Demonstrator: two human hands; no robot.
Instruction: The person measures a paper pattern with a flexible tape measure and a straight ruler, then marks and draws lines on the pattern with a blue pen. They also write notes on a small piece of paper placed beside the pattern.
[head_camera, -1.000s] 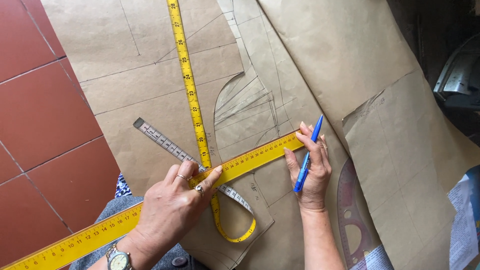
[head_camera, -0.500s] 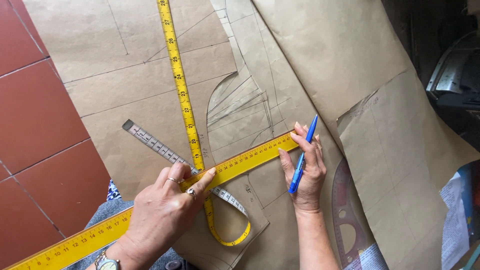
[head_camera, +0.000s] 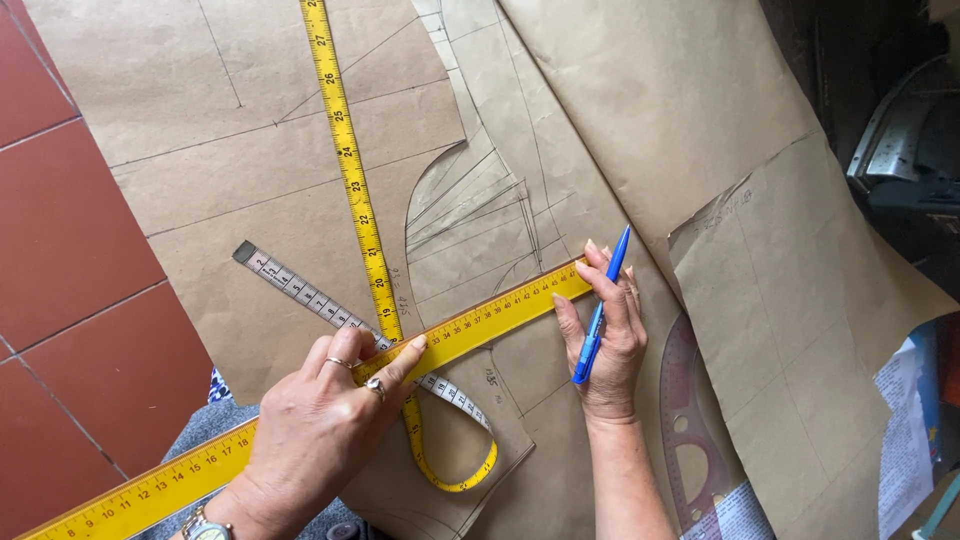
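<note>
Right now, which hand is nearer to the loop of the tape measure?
Left. The left hand presses the yellow ruler right beside the tape measure loop; the right hand sits farther right.

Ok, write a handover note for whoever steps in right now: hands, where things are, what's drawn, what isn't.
Left hand: flat on the yellow ruler, index finger pressing it to the brown pattern paper.
Right hand: fingers steady the ruler's far end, blue pen tucked between them, tip off the paper.
Tape measure: runs down the paper, passes under the ruler, loops below it.
Clear curve template: right of the right hand, partly under paper.
Done: pencil lines and a curved shape already drawn.
Left: no pen line along the ruler edge visible.
</note>
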